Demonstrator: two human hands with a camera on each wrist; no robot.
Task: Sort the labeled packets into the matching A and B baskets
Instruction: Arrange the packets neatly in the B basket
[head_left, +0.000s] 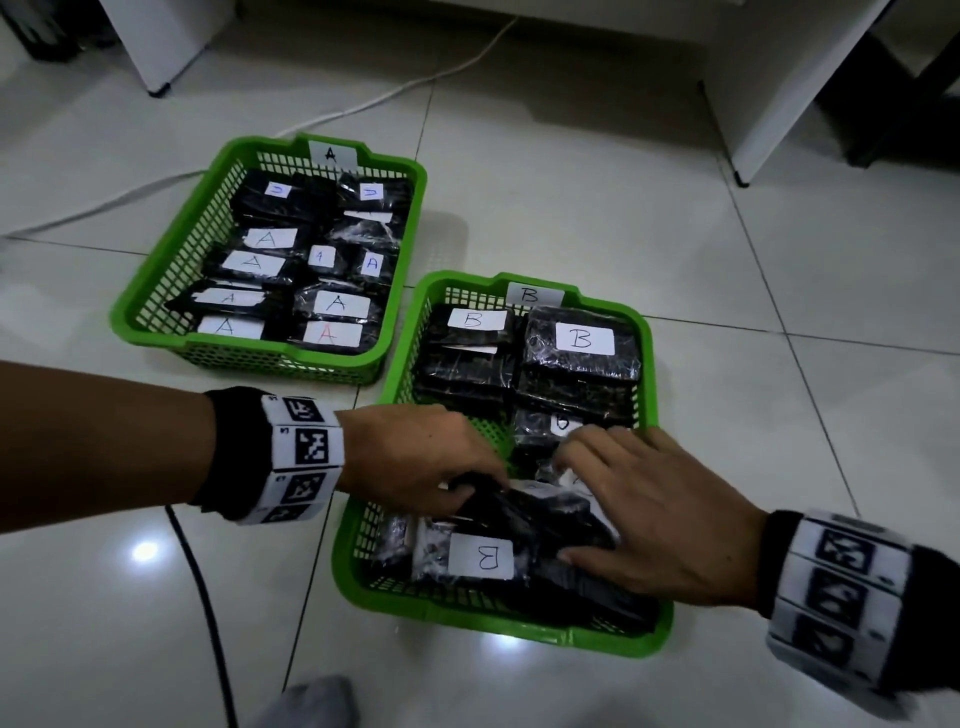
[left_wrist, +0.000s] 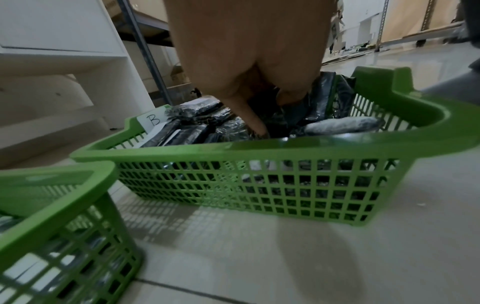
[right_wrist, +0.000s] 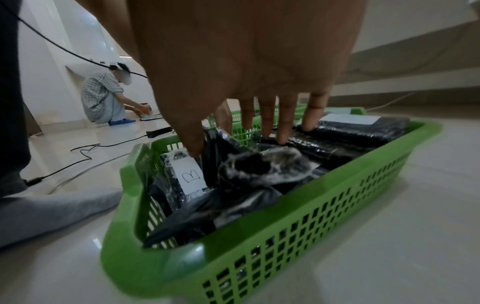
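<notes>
2 green baskets on floor: A basket (head_left: 405, 171), B basket (head_left: 655, 332). 2 hands in B basket: left hand (head_left: 415, 457), right hand (head_left: 665, 525). Approx 10 white-labelled packets visible in A basket (head_left: 337, 304); exact no. unclear, some stacked. 4 B-labelled packets visible in B basket (head_left: 582, 340), plus several w/ labels hidden. 2 marker wristbands (head_left: 304, 457). 1 other person crouching in bkgd (right_wrist: 103, 96).

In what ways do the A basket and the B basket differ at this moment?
The A basket lies farther away, untouched; both hands, left hand and right hand, reach into the nearer B basket. A's packets lie flat with labels up; B's near packets are jumbled. Both are green, slotted and tagged.
</notes>
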